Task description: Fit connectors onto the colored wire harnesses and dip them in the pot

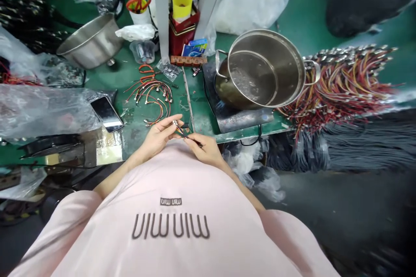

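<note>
Our left hand (pixel 159 136) pinches a wired connector (pixel 177 125); our right hand (pixel 205 149) grips a slim dark tool (pixel 194 139). A stainless pot (pixel 260 69) stands ahead, right of loose wire harnesses (pixel 152 95).

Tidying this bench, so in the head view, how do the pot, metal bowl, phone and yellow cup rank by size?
Largest first:
pot
metal bowl, though it sits farther away, so this order is unsure
phone
yellow cup

The pink T-shirt (pixel 172 181) reads "miu miu" twice (upside down).
</note>
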`<state>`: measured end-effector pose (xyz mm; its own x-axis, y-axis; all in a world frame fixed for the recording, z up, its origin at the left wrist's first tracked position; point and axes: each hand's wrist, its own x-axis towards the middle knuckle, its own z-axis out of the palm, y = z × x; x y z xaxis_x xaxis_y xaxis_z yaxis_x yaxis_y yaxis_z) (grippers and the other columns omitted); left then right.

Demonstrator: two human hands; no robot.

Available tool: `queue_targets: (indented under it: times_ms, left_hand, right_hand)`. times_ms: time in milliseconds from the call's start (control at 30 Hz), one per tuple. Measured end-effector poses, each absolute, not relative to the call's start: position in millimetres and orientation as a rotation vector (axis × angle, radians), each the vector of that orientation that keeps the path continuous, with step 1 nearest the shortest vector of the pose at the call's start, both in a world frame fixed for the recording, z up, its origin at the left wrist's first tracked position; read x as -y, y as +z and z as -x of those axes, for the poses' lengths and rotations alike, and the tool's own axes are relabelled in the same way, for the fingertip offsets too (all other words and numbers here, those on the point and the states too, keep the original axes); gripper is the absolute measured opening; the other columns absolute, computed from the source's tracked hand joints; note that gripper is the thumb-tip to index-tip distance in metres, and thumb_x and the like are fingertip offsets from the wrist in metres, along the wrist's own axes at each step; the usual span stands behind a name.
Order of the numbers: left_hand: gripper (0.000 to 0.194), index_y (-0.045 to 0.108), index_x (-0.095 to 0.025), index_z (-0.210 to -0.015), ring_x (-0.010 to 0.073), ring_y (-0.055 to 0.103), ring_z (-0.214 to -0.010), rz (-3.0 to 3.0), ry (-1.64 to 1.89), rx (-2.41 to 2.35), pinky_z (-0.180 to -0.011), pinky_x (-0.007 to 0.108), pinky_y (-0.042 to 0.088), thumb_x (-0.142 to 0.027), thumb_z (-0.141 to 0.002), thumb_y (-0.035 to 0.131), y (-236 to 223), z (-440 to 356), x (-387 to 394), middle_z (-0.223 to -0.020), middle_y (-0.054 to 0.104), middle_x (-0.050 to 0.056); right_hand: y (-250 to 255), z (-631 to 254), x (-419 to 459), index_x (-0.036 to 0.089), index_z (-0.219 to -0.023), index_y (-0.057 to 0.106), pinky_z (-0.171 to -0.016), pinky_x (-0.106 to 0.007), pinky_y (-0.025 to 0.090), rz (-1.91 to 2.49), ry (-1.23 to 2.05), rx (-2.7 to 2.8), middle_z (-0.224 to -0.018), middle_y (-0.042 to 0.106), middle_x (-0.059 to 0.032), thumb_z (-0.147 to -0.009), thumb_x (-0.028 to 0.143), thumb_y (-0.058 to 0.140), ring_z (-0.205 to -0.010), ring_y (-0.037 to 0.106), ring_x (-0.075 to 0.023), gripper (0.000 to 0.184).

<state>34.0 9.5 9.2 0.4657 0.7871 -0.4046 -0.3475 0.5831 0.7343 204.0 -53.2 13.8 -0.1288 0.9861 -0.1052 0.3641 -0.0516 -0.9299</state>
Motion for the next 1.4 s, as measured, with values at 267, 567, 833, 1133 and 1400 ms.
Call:
queue_targets:
  times_ms: [267,567,833,1133,1400]
  left_hand:
    - [0.039,0.069,-0.021,-0.116,0.0117,0.062,-0.08,-0.851,0.692,-0.791,-0.074,0.025,0.05,-0.03,-0.078,0.072,-2,-22,-7,-0.113,0.07,0.009]
    - [0.037,0.073,-0.019,-0.108,0.0129,0.066,-0.078,-0.915,0.63,-0.819,-0.08,0.029,0.052,-0.031,-0.073,0.076,5,-22,-4,-0.104,0.074,0.008]
    - [0.037,0.072,-0.02,-0.109,0.0143,0.067,-0.082,-0.878,0.654,-0.829,-0.081,0.029,0.052,-0.029,-0.072,0.076,-2,-22,-3,-0.109,0.073,0.009]
    - [0.034,0.074,-0.018,-0.105,0.014,0.066,-0.081,-1.087,0.652,-0.91,-0.078,0.026,0.051,-0.029,-0.073,0.075,2,-22,0,-0.101,0.074,0.007]
    - [0.038,0.074,-0.016,-0.105,0.013,0.064,-0.075,-1.034,0.665,-0.953,-0.074,0.026,0.051,-0.03,-0.07,0.077,-1,-24,3,-0.087,0.073,0.006]
  right_hand:
    - [26,-196,48,0.018,-0.077,0.058,-0.044,-0.018,0.038,1.449,1.513,1.175,-0.062,0.059,0.0027,-0.088,0.037,0.051,-0.043,0.048,-0.0058,0.024]
    - [29,-191,41,0.017,-0.066,0.056,-0.044,-0.018,0.038,1.455,1.475,1.136,-0.056,0.055,0.005,-0.081,0.029,0.055,-0.04,0.047,-0.0044,0.02]
    - [31,-200,40,0.016,-0.074,0.06,-0.045,-0.018,0.04,1.412,1.634,1.082,-0.065,0.063,0.0022,-0.081,0.034,0.058,-0.043,0.052,-0.0048,0.02]
    - [23,-197,40,0.018,-0.069,0.055,-0.05,-0.019,0.045,1.506,1.431,1.156,-0.063,0.059,0.0031,-0.076,0.025,0.054,-0.051,0.057,-0.0082,0.01]
    - [18,-197,38,0.017,-0.073,0.059,-0.055,-0.021,0.047,1.56,1.308,1.352,-0.066,0.061,0.0019,-0.078,0.024,0.052,-0.056,0.059,-0.0092,0.011]
